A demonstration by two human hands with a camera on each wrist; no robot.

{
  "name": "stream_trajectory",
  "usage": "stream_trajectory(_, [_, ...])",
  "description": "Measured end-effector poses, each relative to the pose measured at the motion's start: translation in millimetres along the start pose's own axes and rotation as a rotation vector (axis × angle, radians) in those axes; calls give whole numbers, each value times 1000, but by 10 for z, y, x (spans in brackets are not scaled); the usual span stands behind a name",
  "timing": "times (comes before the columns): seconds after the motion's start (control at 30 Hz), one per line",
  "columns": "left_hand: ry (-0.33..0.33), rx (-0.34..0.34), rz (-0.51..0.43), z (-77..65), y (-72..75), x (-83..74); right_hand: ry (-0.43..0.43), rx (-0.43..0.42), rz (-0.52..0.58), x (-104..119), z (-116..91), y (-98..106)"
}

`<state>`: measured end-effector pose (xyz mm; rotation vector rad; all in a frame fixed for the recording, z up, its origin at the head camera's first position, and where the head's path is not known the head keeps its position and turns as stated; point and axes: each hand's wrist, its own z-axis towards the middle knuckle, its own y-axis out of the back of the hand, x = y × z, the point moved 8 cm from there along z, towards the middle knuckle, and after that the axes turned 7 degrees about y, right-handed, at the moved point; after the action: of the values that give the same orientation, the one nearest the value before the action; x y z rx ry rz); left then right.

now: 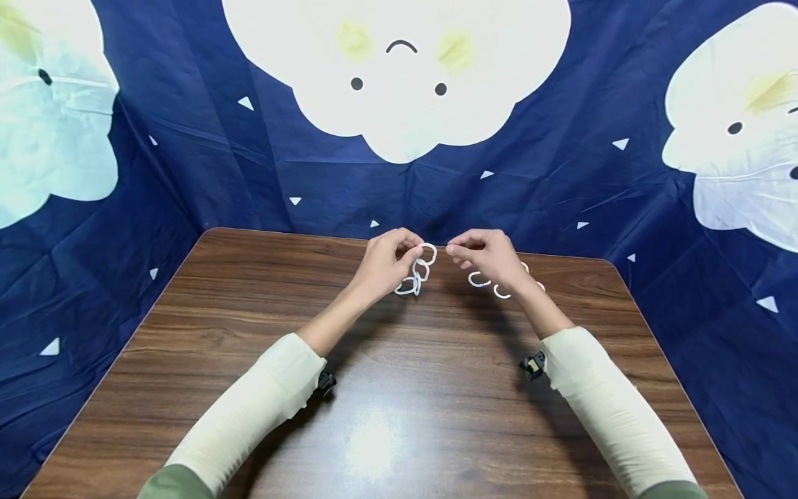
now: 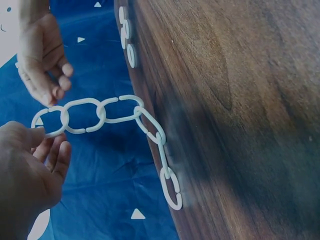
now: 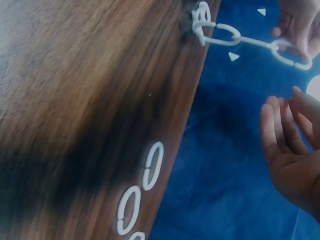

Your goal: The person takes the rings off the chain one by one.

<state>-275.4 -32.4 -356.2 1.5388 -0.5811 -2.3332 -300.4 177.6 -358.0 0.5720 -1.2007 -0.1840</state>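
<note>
My left hand (image 1: 388, 262) pinches the end link of a chain of white plastic links (image 2: 164, 161) between thumb and fingers. In the left wrist view the chain runs from those fingertips out to the table's far edge, where its lower links rest on the wood. Small slits show in several of the oval links. Facing it, my right hand (image 1: 489, 255) hovers a short way from the held link, fingers loosely bent and nothing between them. Beneath the right hand and wrist lie several loose white links (image 3: 122, 206), partly hidden by the arm in the head view.
The brown wood-grain table (image 1: 249, 360) ends just beyond my hands. Behind and on both sides hangs a blue cloth (image 1: 337, 187) printed with white clouds and triangles. Dark wrist cameras (image 1: 533, 365) sit at the pale sleeves.
</note>
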Motion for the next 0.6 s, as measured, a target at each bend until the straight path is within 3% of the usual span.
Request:
stream_trajectory(0.17, [-5,8,6,0,-10,1,60,23,-32,142,22,-88])
stream_trajectory(0.4, [-16,13,23,-3,-19,0,101,54,6,245,43,-175])
stream_trajectory(0.6, [-23,14,31,-13,-18,-20,155,71,-50,317,59,-199])
